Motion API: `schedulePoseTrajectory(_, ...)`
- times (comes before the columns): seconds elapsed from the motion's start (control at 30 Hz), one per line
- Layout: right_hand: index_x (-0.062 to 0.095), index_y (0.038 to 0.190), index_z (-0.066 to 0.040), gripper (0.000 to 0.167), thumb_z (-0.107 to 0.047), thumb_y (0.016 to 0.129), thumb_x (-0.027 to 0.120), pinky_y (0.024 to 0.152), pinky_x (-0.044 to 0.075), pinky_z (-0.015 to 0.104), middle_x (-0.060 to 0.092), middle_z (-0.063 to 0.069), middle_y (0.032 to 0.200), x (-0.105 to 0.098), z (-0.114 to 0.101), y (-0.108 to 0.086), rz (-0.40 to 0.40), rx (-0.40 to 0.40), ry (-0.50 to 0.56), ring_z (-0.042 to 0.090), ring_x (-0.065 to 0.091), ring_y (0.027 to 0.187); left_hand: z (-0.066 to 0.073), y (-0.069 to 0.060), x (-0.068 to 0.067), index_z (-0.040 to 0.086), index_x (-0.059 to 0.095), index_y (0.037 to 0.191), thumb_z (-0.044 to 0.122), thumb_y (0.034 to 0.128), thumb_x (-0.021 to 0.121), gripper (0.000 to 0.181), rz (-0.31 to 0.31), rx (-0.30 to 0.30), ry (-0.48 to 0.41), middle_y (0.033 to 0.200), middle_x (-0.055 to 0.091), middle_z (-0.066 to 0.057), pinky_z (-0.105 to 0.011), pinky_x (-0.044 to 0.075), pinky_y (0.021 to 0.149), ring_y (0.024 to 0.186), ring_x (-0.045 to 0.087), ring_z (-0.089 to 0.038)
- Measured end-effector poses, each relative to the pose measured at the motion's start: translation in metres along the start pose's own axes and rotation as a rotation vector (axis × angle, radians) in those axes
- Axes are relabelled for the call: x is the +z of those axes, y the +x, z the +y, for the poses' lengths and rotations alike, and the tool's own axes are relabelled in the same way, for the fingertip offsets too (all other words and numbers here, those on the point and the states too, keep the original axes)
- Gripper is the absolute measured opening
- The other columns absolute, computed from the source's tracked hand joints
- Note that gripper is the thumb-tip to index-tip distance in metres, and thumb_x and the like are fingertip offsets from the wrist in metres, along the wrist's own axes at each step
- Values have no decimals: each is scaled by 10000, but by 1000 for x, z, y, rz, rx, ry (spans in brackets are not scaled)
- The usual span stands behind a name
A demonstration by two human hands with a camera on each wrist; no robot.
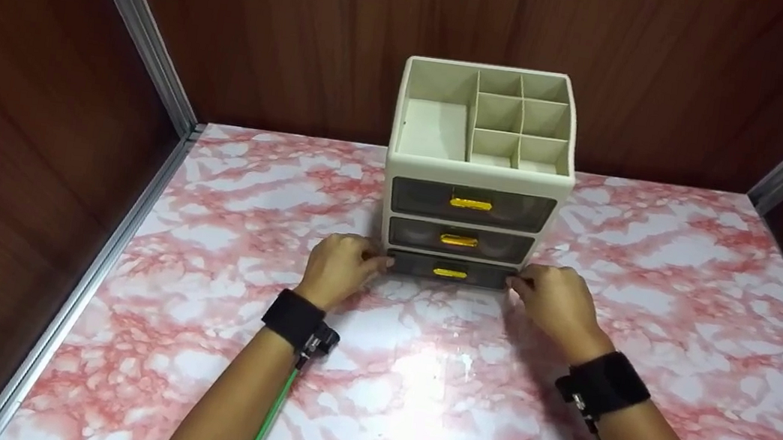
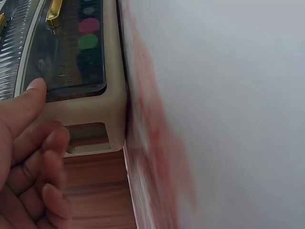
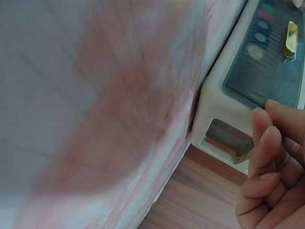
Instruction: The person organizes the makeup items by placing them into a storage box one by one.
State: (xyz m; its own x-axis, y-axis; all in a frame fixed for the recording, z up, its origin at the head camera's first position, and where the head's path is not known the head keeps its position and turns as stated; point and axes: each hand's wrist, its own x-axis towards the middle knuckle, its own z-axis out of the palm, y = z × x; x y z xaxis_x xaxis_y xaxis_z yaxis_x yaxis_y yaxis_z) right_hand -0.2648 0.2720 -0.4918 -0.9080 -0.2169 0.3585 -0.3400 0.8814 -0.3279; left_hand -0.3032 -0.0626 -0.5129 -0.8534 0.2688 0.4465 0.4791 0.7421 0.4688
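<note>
A cream desktop drawer organizer (image 1: 479, 175) stands upright at the back of the table, with three dark translucent drawers and gold handles, all pushed in. My left hand (image 1: 341, 266) grips its lower left corner, the thumb at the edge of the bottom drawer (image 1: 415, 266) and the curled fingers beside the side wall. At the lower right corner, my right hand (image 1: 556, 302) grips in the same way, thumb and index finger close together. Through the bottom drawer front (image 3: 271, 52), several round coloured spots show in the right wrist view. The organizer's back is hidden.
The table (image 1: 227, 380) has a red and white marbled top. Wooden panels (image 1: 296, 26) close it in at the back and both sides, with metal strips (image 1: 144, 28) at the corners. The organizer's open top (image 1: 433, 131) has one large and several small compartments.
</note>
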Motion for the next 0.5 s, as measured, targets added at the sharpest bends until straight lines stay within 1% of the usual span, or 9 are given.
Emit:
schedulePoseTrajectory(0.13,762,802,-111,157,-228,895,715,531,447,384,686,7,703,-2,2,1,2,54,12,196,584,564,1,2,2,193,766,807,421,862,731,238,-9,-12,-4,698,656,93,-298,475,543,621,601,-77)
schedulePoseTrajectory(0.23,771,818,-125,157,-256,889,720,565,458,401,700,5,733,-2,2,1,12,79,24,206,605,601,1,3,2,176,763,811,399,870,729,232,-12,-5,-5,708,660,76,-312,480,556,647,614,-94)
schedulePoseTrajectory(0.4,763,813,-124,170,-270,888,719,553,433,410,684,0,699,-1,2,2,30,93,25,214,583,588,1,5,3,180,757,798,381,883,719,222,-7,17,0,751,680,59,-315,483,573,670,616,-99)
schedulePoseTrajectory(0.5,766,837,-127,168,-276,892,713,565,441,413,697,1,726,1,1,3,23,93,27,214,601,609,1,4,4,173,756,791,373,878,729,219,6,10,1,738,677,49,-319,479,559,643,602,-103)
